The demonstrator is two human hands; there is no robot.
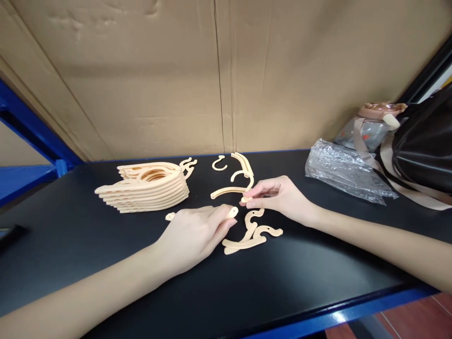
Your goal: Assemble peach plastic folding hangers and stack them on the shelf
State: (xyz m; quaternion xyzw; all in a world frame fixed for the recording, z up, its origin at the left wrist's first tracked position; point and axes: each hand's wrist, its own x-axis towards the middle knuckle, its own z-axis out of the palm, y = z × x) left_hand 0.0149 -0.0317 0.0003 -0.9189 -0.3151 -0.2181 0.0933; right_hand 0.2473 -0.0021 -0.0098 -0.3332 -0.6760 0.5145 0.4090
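Note:
My left hand (197, 230) is closed around a beige plastic hanger arm (232, 213). One end of it sticks out past the thumb, and the other shows left of the knuckles. A small beige hanger piece (246, 200) is pinched in the fingertips of my right hand (273, 197), most of it hidden. Just behind the right fingertips lie beige hanger parts (229, 190), curved and slotted. A loose hanger hook (219, 165) rests farther back. Nearer to me, below the right hand, several curved hanger pieces (247, 242) overlap on the black tabletop (300, 292).
To the left stands a stack of beige folding hangers (148, 193), with loose hook-ended pieces (188, 165) by its right end. At the right are crumpled clear plastic bags (342, 169), a strapped water bottle (370, 127) and a dark bag (423, 141). Cardboard (158, 84) backs the table.

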